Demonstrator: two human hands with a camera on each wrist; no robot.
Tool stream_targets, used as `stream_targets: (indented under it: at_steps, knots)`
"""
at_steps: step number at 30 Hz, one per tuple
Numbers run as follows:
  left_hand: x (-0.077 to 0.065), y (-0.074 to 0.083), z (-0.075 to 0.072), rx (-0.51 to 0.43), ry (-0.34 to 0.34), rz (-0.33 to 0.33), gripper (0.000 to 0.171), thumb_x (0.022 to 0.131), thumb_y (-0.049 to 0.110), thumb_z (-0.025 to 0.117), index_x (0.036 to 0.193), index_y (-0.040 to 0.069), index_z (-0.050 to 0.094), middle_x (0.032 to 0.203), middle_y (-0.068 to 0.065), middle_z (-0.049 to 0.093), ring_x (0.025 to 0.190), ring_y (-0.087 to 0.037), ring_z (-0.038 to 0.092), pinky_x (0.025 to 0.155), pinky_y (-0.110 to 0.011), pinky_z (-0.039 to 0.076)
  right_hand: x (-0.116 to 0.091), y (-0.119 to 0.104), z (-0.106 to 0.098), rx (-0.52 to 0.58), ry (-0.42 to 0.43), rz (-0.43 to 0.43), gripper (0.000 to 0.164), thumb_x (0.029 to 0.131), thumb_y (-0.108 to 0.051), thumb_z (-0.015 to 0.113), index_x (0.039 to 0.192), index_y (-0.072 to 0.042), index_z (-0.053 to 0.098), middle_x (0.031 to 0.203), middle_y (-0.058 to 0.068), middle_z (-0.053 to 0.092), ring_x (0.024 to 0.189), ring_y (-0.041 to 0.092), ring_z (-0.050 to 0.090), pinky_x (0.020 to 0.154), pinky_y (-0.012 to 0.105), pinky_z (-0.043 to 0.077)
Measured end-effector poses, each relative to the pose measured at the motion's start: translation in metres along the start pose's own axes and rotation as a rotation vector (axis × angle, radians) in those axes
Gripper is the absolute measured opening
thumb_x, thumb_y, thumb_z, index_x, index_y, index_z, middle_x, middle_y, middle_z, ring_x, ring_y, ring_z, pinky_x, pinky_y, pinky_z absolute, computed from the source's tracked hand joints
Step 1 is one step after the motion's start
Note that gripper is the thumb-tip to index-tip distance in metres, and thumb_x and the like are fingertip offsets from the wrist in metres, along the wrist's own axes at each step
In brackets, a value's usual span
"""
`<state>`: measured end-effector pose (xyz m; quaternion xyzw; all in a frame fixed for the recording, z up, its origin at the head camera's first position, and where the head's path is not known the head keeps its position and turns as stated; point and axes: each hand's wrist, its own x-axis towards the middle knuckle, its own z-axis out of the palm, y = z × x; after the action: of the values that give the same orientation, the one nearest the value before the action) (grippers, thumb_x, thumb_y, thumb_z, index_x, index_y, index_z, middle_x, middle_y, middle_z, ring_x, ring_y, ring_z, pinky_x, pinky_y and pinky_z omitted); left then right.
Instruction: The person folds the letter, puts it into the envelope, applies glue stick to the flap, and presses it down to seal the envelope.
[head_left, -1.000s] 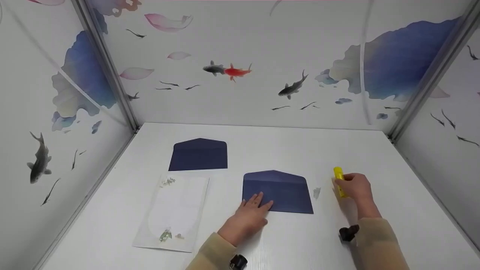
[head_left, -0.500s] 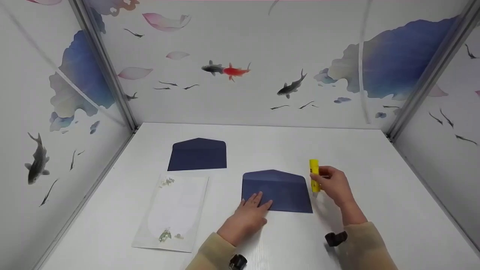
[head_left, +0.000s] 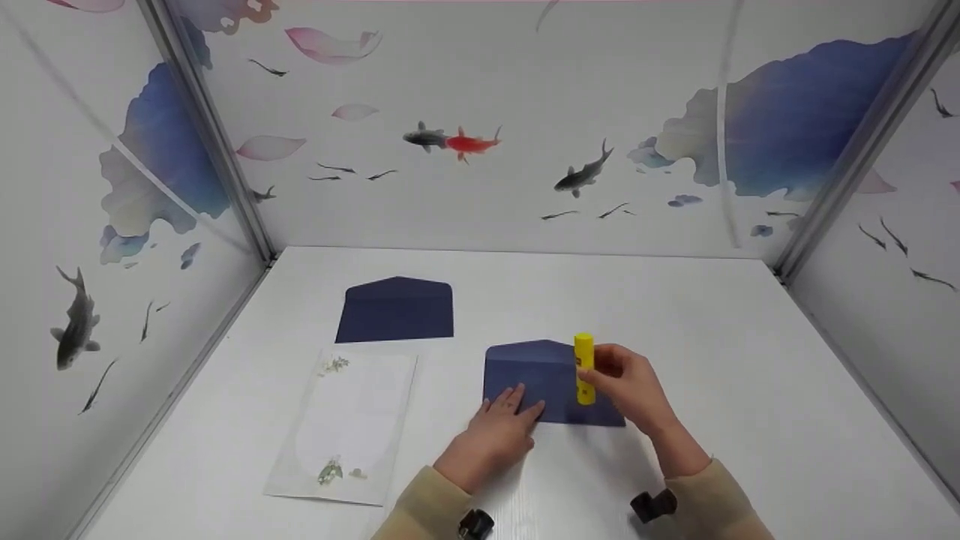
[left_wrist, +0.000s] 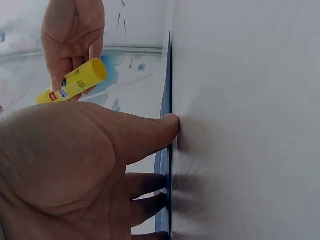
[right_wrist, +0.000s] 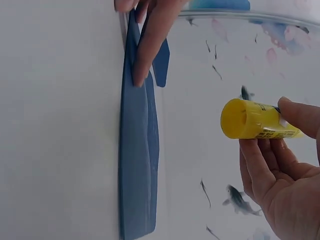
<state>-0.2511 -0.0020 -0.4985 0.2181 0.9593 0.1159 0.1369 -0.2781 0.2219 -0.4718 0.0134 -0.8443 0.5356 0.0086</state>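
A dark blue envelope [head_left: 559, 382] with its flap unfolded lies at the middle front of the table. My left hand [head_left: 487, 442] rests on its lower left part with spread fingers, the thumb at the near edge. Between the thumb and fingers of my right hand [head_left: 637, 390] is a yellow glue stick [head_left: 585, 367], held upright over the envelope's right half. The right wrist view shows the glue stick [right_wrist: 260, 120] raised above the envelope [right_wrist: 135, 160], apart from it. In the left wrist view its printed label and round end [left_wrist: 100, 69] face the camera.
A second dark blue envelope [head_left: 395, 311] lies farther back, to the left. Nearer, a white sheet with printed plants [head_left: 349, 424] lies left of my left hand. White panels with painted fish [head_left: 585, 176] enclose the table [head_left: 720, 300] at the back and sides.
My right hand has carried the glue stick leftward, from the table right of the envelope to over its right half. The left hand and both envelopes have stayed in place.
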Motion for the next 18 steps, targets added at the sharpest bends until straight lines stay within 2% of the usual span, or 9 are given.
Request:
stream_targets:
  at_steps: [7,12,18]
  knots:
    - [-0.001,0.001,-0.001,-0.009,0.041,-0.011,0.055,0.103,0.032,0.063,0.155,0.028,0.048,0.168,-0.008,0.033,0.156,-0.028,0.032,0.125,-0.053,0.033,-0.009,-0.003,0.017,0.044,-0.024,-0.069,0.04,0.092,-0.018,0.078,0.128,-0.005,0.066,0.12,0.011,0.071,0.108,0.022,0.068,0.096,0.027,0.058]
    - [0.003,0.001,0.001,-0.045,0.066,-0.028,0.05,0.103,0.034,0.061,0.152,0.028,0.052,0.167,-0.008,0.037,0.154,-0.029,0.035,0.123,-0.053,0.035,-0.012,0.001,0.025,0.034,-0.039,-0.054,0.039,0.092,-0.02,0.078,0.127,-0.006,0.067,0.119,0.009,0.071,0.106,0.019,0.067,0.096,0.028,0.059]
    - [0.011,0.001,0.002,-0.017,0.13,-0.023,0.045,0.103,0.033,0.063,0.146,0.022,0.059,0.159,-0.009,0.048,0.148,-0.029,0.043,0.121,-0.047,0.039,-0.01,0.003,0.028,0.022,-0.054,-0.038,0.037,0.092,-0.02,0.078,0.125,-0.007,0.068,0.116,0.008,0.071,0.102,0.019,0.066,0.095,0.029,0.059]
